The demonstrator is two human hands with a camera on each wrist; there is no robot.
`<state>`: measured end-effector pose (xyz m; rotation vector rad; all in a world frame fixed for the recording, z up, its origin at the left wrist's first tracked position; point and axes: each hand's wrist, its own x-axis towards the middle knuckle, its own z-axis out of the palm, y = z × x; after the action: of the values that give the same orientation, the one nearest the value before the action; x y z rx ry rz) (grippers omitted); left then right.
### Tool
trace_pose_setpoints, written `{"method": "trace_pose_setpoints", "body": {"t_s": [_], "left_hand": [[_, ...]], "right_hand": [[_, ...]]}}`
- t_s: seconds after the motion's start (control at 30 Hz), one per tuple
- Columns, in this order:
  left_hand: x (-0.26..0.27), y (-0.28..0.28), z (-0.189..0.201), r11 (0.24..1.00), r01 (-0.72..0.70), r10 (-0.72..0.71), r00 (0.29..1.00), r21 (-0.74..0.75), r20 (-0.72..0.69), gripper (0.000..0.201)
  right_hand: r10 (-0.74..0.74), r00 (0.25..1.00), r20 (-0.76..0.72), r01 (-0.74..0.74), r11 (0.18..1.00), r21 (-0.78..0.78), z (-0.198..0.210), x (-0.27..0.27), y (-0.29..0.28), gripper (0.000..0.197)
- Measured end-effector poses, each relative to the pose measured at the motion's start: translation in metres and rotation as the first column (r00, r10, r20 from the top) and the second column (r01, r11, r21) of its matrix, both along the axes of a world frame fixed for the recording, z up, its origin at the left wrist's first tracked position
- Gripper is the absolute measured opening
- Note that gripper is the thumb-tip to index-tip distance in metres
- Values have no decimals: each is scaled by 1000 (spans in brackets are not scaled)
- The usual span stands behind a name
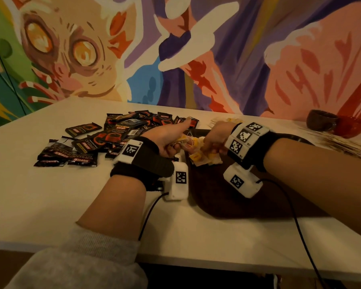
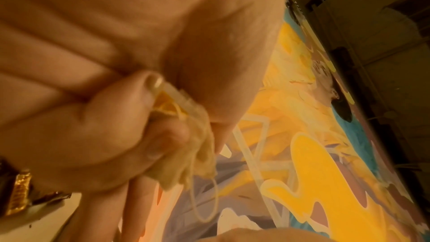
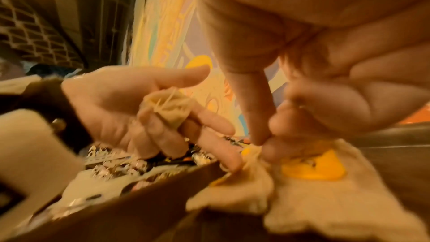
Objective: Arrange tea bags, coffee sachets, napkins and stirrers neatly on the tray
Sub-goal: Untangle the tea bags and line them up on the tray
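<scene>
fingers (image 3: 163, 135) of my left hand (image 1: 165, 140) are curled round a bunched tea bag (image 3: 166, 106), thumb stuck out straight; my right hand (image 1: 214, 136) pinches thumb to fingertip on the tea bags (image 1: 204, 156) lying on the dark wooden tray (image 1: 238, 195), at its far left end. the yellow tags (image 3: 313, 167) and strings (image 2: 204, 200) are knotted through the lot.

my worry: the strings look tangled, so if i pull the bag in my left hand away, i judge it could drag the others off the tray's edge or tear a bag. a loop of string hangs loose under my left hand and could snag a finger.

coffee sachets (image 1: 88, 142) lie in a loose heap on the bench (image 1: 71, 195) to the left of the tray, none on it yet. the stirrers (image 1: 342, 142) lie fanned on the bench by my right forearm, beside a dark bowl (image 1: 321, 119).

i can't count the tea bags; both wrist views are blurred and my hands cover the pile. pale things behind my right wrist may be the napkins, but i can't tell. my right forearm hides much of the tray's right side.
</scene>
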<state>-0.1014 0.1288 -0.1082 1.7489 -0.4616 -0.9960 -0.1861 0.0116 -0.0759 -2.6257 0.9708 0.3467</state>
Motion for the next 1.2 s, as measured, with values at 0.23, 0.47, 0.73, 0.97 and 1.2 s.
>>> {"method": "trace_pose_setpoints", "body": {"t_s": [0.23, 0.47, 0.73, 0.97, 1.2], "left_hand": [[-6, 3, 7, 1000, -27, 27, 999, 4, 18, 60], [-9, -1, 5, 999, -50, 49, 997, 1, 65, 59], [-14, 0, 8, 974, -134, 142, 990, -183, 28, 57], [-15, 1, 11, 890, -135, 45, 976, -435, -212, 70], [-22, -1, 10, 845, -60, -61, 977, -531, -207, 25]], "right_hand": [[-320, 925, 207, 197, 866, 459, -13, -8, -24, 38], [-422, 895, 147, 244, 736, 632, -15, -4, -23, 41], [-410, 896, 171, 272, 811, 518, -8, -8, -28, 50], [-349, 834, 427, -66, 706, 705, 15, -28, -8, 20], [-369, 757, 539, -255, 592, 764, 1, -37, 0, 8]]}}
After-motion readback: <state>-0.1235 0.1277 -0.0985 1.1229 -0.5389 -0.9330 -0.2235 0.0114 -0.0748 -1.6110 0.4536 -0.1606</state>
